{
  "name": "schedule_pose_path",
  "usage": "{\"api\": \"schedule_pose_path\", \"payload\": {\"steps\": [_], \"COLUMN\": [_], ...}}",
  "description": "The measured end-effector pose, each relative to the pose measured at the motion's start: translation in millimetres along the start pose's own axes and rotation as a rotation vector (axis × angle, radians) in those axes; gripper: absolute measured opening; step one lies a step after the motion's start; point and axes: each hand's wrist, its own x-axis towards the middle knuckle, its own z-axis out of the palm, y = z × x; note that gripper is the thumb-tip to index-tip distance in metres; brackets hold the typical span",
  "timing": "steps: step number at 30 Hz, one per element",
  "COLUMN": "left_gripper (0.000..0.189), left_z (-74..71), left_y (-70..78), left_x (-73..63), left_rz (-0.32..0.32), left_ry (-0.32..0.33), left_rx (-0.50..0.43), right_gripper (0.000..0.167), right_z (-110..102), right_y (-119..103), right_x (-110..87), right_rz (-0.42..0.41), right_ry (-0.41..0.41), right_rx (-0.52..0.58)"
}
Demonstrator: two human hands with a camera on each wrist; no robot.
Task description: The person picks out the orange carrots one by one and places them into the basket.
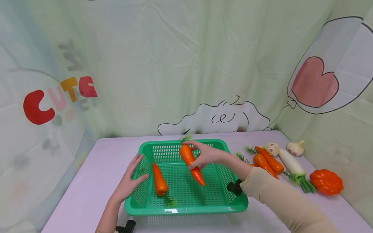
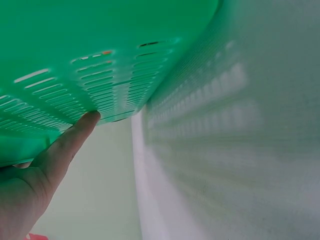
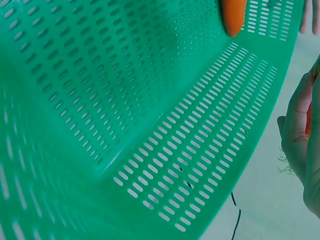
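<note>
My right hand [image 1: 205, 154] grips an orange carrot [image 1: 187, 155] with green leafy tops, held over a green plastic basket [image 1: 186, 211]. Its tip slants down toward the front right. A second carrot [image 1: 159, 181] lies inside on the left, its leaves toward the front; part of it shows in the right wrist view. My left hand [image 1: 129, 179] is at the left rim, fingers extended and thumb spread apart over the edge. From the left wrist view, one straight finger [image 2: 75, 140] of it lies along the outside of the slotted basket wall.
Right of the basket lie more carrots [image 1: 266, 163], a white radish [image 1: 292, 163] with green stems, two garlic bulbs [image 1: 295, 148] and a ribbed orange-red pumpkin [image 1: 326, 182]. All stand on a pale lilac table [image 1: 107, 155], with printed curtains [image 1: 175, 64] around it.
</note>
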Motion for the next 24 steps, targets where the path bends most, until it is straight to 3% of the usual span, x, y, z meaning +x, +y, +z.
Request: {"api": "schedule_pose_path", "payload": {"steps": [4,10,17,24], "left_gripper": [0.068,0.068,0.070,0.069], "left_z": [-0.7,-0.5,1.7,1.6], "left_y": [14.0,13.8,-17.9,-21.6], "left_x": [-4.2,-3.9,5.3,5.7], "left_rz": [-0.001,0.007,0.009,0.020], "left_ry": [-0.003,-0.003,-0.004,0.002], "left_rx": [-0.003,-0.004,0.016,0.004], "right_gripper": [0.087,0.088,0.087,0.087], "right_z": [2.5,5.8,14.4,22.9], "right_y": [3.2,8.8,10.6,12.0], "right_x": [9.1,21.4,33.8,48.6], "right_rz": [-0.003,0.002,0.013,0.029], "right_ry": [0.000,-0.005,-0.006,-0.003], "right_rx": [-0.001,0.004,-0.021,-0.027]}}
